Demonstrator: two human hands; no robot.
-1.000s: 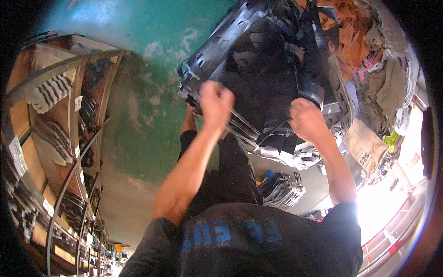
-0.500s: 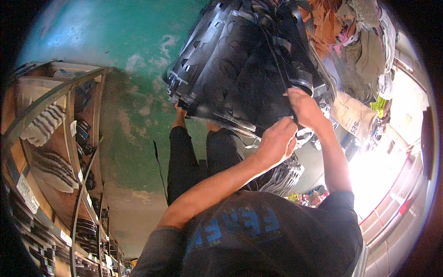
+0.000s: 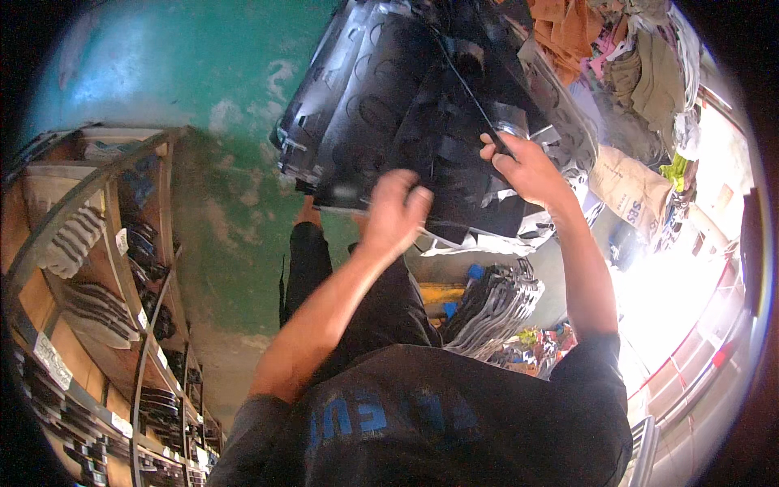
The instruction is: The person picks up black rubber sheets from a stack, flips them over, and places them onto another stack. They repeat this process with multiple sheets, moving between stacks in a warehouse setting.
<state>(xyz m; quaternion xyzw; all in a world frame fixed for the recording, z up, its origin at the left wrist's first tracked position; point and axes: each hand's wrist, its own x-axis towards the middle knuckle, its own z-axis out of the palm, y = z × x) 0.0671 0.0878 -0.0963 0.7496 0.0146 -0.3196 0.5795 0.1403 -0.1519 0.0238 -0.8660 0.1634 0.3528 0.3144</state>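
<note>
A large bundle of black sheets [image 3: 381,122] with curved cut-out outlines lies in front of me, its layered edges showing at the left. Across its top runs a thin black strap [image 3: 462,77], pulled straight. My right hand [image 3: 527,166] is closed round the near end of this strap, above the bundle's right part. My left hand [image 3: 396,215] is over the near edge of the bundle. Motion smears its fingers, so I cannot tell whether they touch the sheets or hold anything.
Wooden shelves [image 3: 105,174] with stacked, sole-shaped pieces stand at the left. Orange scraps [image 3: 560,36] and grey-green cloth [image 3: 649,77] are piled at the back right, near a brown paper sack [image 3: 629,191]. Grey strips [image 3: 499,308] are stacked beside my legs on the green floor [image 3: 227,170].
My left hand has come away from beside my right hand and moved left over the bundle. My right hand has risen slightly with the strap, which now slants more.
</note>
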